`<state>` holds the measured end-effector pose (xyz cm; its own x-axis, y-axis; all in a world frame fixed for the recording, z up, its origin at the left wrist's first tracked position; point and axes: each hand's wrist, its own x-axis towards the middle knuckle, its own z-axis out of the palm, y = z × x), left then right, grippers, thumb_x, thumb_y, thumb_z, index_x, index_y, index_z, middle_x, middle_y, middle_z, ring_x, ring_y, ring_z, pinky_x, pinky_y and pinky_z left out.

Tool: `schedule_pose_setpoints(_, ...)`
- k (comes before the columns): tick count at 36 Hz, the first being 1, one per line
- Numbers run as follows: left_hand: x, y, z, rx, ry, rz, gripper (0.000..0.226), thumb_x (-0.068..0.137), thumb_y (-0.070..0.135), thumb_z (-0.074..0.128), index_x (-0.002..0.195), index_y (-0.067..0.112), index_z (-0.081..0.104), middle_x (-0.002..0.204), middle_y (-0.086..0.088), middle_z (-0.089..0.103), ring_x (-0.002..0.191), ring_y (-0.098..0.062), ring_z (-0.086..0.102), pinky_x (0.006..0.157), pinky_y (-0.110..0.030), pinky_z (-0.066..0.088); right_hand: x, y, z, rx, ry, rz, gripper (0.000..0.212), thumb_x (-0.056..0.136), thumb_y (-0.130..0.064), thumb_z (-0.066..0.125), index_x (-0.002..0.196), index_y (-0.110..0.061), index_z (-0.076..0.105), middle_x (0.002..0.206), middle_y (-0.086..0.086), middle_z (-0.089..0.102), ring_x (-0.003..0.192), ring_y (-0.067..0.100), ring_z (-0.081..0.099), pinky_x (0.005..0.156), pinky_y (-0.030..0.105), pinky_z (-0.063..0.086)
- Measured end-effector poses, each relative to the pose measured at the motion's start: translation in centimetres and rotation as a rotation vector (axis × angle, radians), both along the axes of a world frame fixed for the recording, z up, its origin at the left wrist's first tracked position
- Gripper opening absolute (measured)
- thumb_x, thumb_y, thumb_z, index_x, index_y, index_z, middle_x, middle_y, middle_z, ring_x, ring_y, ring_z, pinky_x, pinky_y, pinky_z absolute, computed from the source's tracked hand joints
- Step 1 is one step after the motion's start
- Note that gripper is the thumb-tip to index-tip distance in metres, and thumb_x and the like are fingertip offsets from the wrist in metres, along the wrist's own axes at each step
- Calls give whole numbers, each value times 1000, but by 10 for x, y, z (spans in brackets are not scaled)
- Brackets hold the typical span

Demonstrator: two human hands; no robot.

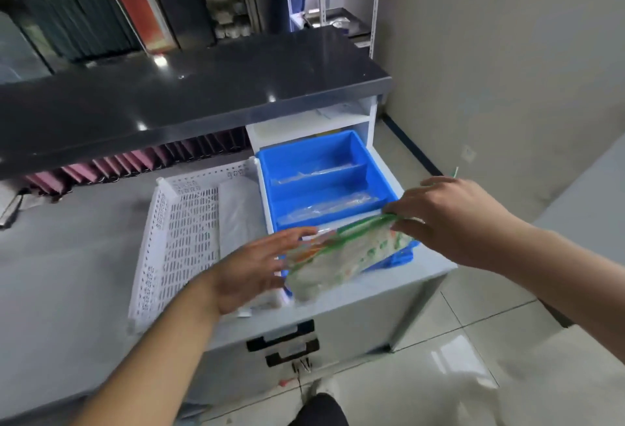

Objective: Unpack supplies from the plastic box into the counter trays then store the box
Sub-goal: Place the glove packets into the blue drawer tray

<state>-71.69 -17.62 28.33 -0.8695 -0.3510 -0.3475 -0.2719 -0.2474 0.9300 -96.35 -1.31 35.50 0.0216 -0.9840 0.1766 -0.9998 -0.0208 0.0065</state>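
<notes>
Head view: left hand (250, 270), fingers spread, grip apart, lies flat against the near end of a green-edged clear packet (341, 256). Right hand (449, 215) has its grip clamped on the packet's far corner, over the blue tray's (338, 144) near rim, beside the white perforated tray (179, 232) on the grey surface (67, 273).

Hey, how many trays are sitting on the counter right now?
2. A white perforated tray sits on the left of the counter, and a blue divided tray is beside it on the right, its near end hidden behind the packet held over it.
</notes>
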Motion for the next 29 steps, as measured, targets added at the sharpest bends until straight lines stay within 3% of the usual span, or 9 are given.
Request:
schedule_pose_setpoints(3,-13,-27,46,-225,5,32,52,86,65,56,131,40,60,142,15,56,136,-8,46,118,-48,26,-21,-28,4,-10,15,-60,28,96,-43,52,120,-36,66,101,-11,72,90,26,67,70,33,50)
schedule_pose_setpoints(5,-21,-42,67,-386,46,-18,60,79,69,60,134,46,55,143,21,52,136,0,42,113,-39,30,-32,-48,7,-1,48,-95,28,97,-44,49,117,-36,66,100,-10,71,90,26,66,70,35,51)
schedule_pose_setpoints(8,-34,-60,83,-719,-25,-155,74,71,63,75,137,58,42,142,32,47,134,7,41,106,-27,33,-47,-81,14,5,76,-147,27,97,-44,46,114,-34,65,104,-9,70,95,27,65,72,36,52)
schedule_pose_setpoints(11,-54,-76,81,-1137,-83,-57,78,74,40,81,138,59,39,135,35,46,124,11,46,101,-17,37,-60,-117,19,-4,80,-173,27,98,-44,46,112,-31,65,109,-7,70,100,28,64,76,38,53)
schedule_pose_setpoints(13,-67,-91,74,-1284,-61,54,72,79,23,78,137,51,46,128,33,48,114,9,50,95,-13,39,-65,-140,20,-5,79,-172,28,97,-44,47,110,-29,66,110,-4,70,99,31,65,76,39,53)
schedule_pose_setpoints(17,-82,-137,55,-1344,8,201,42,86,9,71,123,28,66,112,19,62,101,4,56,87,-6,41,-72,-177,11,-64,92,-134,22,95,-41,55,102,-27,70,97,0,73,84,33,66,60,31,37)
schedule_pose_setpoints(20,-91,-162,44,-1376,27,253,30,86,3,70,113,18,72,102,15,64,93,1,59,84,-1,38,-77,-198,-4,-92,61,-140,20,94,-39,57,99,-25,70,96,1,73,81,33,65,59,31,31)
schedule_pose_setpoints(24,-101,-183,30,-1397,28,318,23,88,3,68,108,13,74,98,5,69,90,-17,65,82,-26,51,-86,-224,-29,-122,24,-151,27,98,-40,52,114,-27,68,105,0,72,88,31,66,61,30,32)
schedule_pose_setpoints(29,-109,-202,4,-1383,-48,382,21,89,3,65,105,12,75,101,-2,72,90,-24,66,77,-30,51,-96,-249,-61,-120,-15,-122,28,100,-30,47,123,-25,64,106,2,72,85,30,66,60,29,34)
